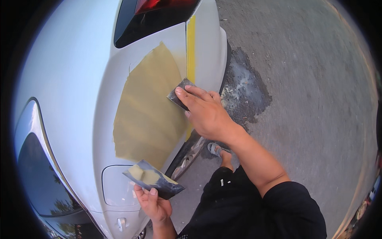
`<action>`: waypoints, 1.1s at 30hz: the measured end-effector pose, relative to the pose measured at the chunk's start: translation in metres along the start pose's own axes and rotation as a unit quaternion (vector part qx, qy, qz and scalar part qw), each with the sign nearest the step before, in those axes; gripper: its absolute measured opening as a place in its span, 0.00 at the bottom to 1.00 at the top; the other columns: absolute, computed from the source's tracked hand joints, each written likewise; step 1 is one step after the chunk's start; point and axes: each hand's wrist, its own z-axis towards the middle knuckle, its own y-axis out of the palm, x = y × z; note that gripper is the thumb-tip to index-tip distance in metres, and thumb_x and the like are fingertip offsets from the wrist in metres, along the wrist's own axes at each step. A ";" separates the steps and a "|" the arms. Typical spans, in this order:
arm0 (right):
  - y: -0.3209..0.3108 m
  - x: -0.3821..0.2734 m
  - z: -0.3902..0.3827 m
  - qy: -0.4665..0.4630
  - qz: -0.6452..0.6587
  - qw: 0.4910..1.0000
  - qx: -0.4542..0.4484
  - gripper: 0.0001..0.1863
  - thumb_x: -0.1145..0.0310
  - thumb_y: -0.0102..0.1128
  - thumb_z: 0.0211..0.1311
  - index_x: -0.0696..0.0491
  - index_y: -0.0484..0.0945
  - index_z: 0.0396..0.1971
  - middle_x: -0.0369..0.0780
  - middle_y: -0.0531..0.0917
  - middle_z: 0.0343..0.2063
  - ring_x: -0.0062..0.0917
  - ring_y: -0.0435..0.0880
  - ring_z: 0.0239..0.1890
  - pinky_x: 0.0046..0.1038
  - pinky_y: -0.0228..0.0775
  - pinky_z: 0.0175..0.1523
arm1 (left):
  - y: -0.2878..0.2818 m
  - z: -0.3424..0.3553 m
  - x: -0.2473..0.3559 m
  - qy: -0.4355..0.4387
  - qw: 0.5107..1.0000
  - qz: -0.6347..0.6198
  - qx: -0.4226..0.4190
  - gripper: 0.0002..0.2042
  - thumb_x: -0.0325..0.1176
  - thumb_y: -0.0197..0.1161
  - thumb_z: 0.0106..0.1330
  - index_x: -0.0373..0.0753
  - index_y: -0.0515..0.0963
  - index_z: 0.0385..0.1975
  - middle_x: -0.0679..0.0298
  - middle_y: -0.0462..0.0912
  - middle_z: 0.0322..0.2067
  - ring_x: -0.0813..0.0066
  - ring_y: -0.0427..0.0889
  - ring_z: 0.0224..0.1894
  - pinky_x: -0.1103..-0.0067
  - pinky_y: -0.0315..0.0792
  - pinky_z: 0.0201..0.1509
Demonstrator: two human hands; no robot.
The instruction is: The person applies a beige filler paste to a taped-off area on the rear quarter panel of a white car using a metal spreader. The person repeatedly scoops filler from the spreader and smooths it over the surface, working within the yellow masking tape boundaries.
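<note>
Head view; left hand (153,205) low down, thumb over the near edge of a dark plate (169,191), other fingers behind it, pinched on it; pale filler (150,177) lies smeared and lumped on top, so there's stock to spread. Right hand (209,113) sits above it and to the right, fingers closed on a flat dark spreader (175,98), fingertips on its upper face; blade is over the right side of the tan patch (145,107), just beside the yellow tape (191,51); can't tell how hard it bears, or whether its whole edge touches.

Progress, my read: main coat is down; patch runs from near the rounded flap (119,195) up toward the tail light (159,4), on the white car (79,79); it looks thin and fairly even, with faint streaks. Left, as I judge it: tidy the ragged left border, finish along the tape, use or scrape off the filler on the plate, pull the tape; no sanding visible on the patch. Farthest out, grey pavement (318,99) with a wet blotch (250,91).
</note>
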 end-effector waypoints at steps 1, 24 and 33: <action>0.004 -0.001 -0.007 0.008 0.009 1.000 -0.002 0.31 0.75 0.54 0.54 0.52 0.61 0.61 0.37 0.72 0.57 0.31 0.69 0.59 0.38 0.57 0.48 | 0.001 0.000 0.000 0.000 1.000 0.002 -0.002 0.25 0.18 0.51 0.58 0.33 0.57 0.57 0.54 0.71 0.52 0.66 0.72 0.55 0.70 0.64 0.62; 0.057 -0.033 -0.085 0.123 0.200 0.972 -0.027 0.34 0.74 0.56 0.55 0.53 0.58 0.64 0.41 0.68 0.59 0.36 0.63 0.63 0.39 0.56 0.60 | -0.005 0.001 0.003 -0.028 0.998 0.045 -0.031 0.25 0.19 0.51 0.60 0.33 0.56 0.59 0.56 0.70 0.53 0.67 0.69 0.57 0.68 0.60 0.64; 0.069 -0.048 -0.103 0.124 0.205 0.970 -0.049 0.34 0.73 0.56 0.55 0.54 0.58 0.64 0.42 0.69 0.58 0.36 0.63 0.63 0.40 0.57 0.57 | -0.007 0.002 0.005 -0.028 0.998 0.041 -0.037 0.26 0.19 0.52 0.59 0.32 0.55 0.59 0.54 0.70 0.54 0.64 0.70 0.57 0.66 0.61 0.63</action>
